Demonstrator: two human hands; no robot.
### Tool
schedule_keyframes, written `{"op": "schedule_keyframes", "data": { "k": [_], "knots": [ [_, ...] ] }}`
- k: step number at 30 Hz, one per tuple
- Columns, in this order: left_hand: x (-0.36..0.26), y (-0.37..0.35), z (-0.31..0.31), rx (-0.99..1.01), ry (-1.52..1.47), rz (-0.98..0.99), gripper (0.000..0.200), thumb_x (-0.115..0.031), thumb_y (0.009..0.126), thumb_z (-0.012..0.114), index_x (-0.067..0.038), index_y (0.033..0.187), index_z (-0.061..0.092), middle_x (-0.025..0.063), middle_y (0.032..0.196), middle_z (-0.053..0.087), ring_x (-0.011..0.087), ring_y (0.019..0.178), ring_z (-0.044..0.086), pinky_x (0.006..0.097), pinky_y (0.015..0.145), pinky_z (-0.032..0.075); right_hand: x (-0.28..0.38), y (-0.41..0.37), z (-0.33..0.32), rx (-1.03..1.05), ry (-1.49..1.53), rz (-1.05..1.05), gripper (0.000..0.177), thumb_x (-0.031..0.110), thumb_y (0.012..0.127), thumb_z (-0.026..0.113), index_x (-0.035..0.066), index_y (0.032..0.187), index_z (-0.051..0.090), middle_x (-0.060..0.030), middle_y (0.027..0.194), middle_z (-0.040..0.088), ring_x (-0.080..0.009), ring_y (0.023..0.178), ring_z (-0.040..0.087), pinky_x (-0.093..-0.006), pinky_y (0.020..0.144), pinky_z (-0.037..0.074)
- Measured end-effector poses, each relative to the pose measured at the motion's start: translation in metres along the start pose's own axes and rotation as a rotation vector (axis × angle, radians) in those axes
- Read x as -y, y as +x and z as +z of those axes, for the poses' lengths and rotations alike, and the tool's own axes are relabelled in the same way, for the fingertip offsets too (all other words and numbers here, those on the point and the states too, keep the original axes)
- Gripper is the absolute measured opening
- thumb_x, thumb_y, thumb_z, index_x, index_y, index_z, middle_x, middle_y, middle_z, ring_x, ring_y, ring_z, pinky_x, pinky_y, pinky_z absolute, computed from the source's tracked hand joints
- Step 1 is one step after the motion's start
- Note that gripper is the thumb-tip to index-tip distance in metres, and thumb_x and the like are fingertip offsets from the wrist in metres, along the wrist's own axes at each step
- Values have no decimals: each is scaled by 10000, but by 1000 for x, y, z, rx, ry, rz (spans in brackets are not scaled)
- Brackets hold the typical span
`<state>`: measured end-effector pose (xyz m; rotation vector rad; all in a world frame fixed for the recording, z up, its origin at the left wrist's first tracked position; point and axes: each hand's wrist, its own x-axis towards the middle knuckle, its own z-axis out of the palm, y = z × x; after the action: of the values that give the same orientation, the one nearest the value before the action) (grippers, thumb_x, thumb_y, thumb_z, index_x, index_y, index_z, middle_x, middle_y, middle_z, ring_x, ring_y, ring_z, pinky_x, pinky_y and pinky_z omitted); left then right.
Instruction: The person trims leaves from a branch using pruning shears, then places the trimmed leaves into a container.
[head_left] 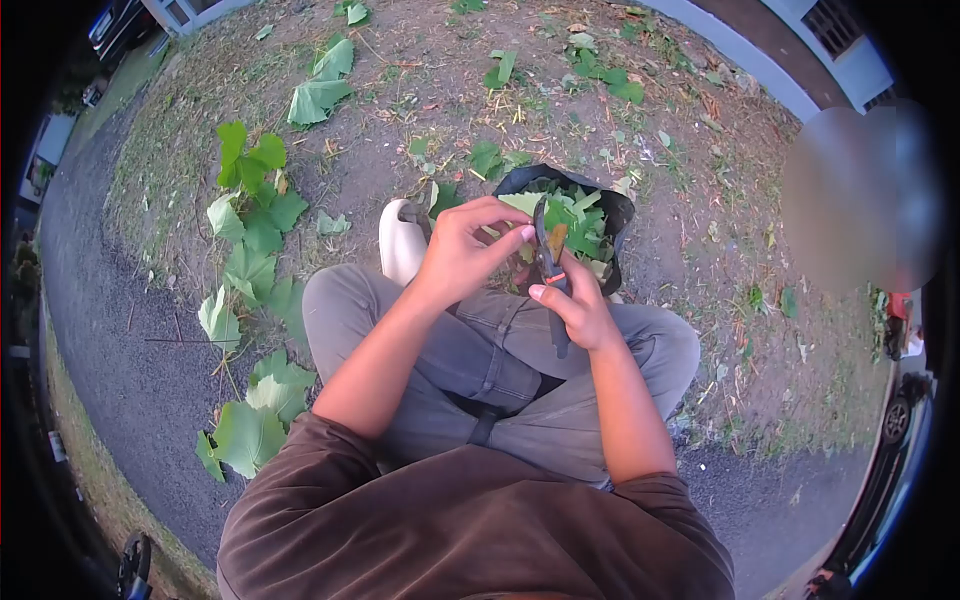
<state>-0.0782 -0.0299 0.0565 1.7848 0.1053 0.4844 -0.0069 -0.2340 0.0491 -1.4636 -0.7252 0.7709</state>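
Brown shirt [480, 520] lies nearest the camera, above crossed legs in grey trousers [405, 335]. Right hand [585, 318]: closed around the handles of dark shears [558, 325], blades pointing away from the body. Left hand [465, 240]: thumb and forefinger brought together beside the blades; whether anything is pinched there cannot be told. Black bag [622, 205]: mouth open, beyond the right hand, cut greens [590, 225] inside. Leafy stem [262, 235]: on the ground [400, 110], along its left edge beside the asphalt [100, 270]. Assessment: fingertips sit very near the cutting edges; sound practice would keep them outside the blade line, steady the shears, and close the handles slowly over the bag's mouth.
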Motion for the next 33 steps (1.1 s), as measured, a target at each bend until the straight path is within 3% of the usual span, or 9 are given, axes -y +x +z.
{"op": "schedule_keyframes", "data": {
  "k": [8,10,18,20,23,25,27,29,33],
  "knots": [
    [8,-3,6,-79,-20,-26,128,-71,1019,694,27,1101,693,66,1007,760,155,940,773,300,796,606,-14,3,-4,71,552,8,698,249,917,576,-58,1533,459,-176,1511,547,-276,1097,692,-444,1006,530],
    [9,-5,9,-148,-33,78,114,-49,1008,695,27,1093,696,76,984,770,156,933,772,318,808,617,-21,4,-8,41,731,37,672,279,905,560,-35,1496,502,-204,1546,527,-371,1151,684,-521,1047,516],
    [-28,-9,20,-311,189,432,189,-37,918,765,-21,1087,681,135,1046,710,327,1008,708,403,895,564,-38,2,-20,-91,869,74,733,340,862,592,-23,1495,523,-212,1555,532,-339,1328,586,-496,1062,475],
    [-57,-25,37,-180,-192,430,154,-73,941,754,-23,1068,683,146,1047,689,314,983,706,400,853,560,-23,4,-11,-20,681,-54,726,409,973,528,-21,1555,463,-191,1633,457,-335,1386,558,-422,1100,465],
    [-85,-40,59,28,-223,569,146,-150,1029,678,-7,1061,686,142,1052,693,304,1018,708,414,914,559,-65,15,-13,35,601,200,798,485,965,604,29,1599,439,-214,1623,465,-338,1374,564,-482,1102,467],
    [-101,-40,57,315,-581,470,250,-195,1102,576,25,1116,693,146,1148,713,280,1068,712,401,924,570,-47,27,-12,385,858,84,711,423,963,624,27,1542,506,-200,1691,370,-314,1180,618,-455,1032,485],
    [-150,-62,56,599,-1567,-13,269,-231,1096,565,12,1128,677,95,1153,725,240,967,718,418,836,582,-41,14,3,70,797,22,638,406,935,595,48,1463,579,-237,1638,428,-319,1079,665,-528,1017,526],
    [-195,-73,20,1031,-1774,47,938,-646,1116,190,154,1595,292,301,1645,387,380,1509,436,487,1254,328,-30,14,2,126,874,129,626,349,887,595,-12,1398,605,-283,1593,460,-356,1156,641,-535,1032,512],
    [-189,-75,55,1045,-1833,171,898,-601,1094,254,144,1596,240,285,1651,321,367,1519,397,478,1251,335,-25,13,16,-21,843,51,662,343,888,603,-33,1433,577,-317,1587,444,-379,1155,639,-545,1014,503]
  ]
}}
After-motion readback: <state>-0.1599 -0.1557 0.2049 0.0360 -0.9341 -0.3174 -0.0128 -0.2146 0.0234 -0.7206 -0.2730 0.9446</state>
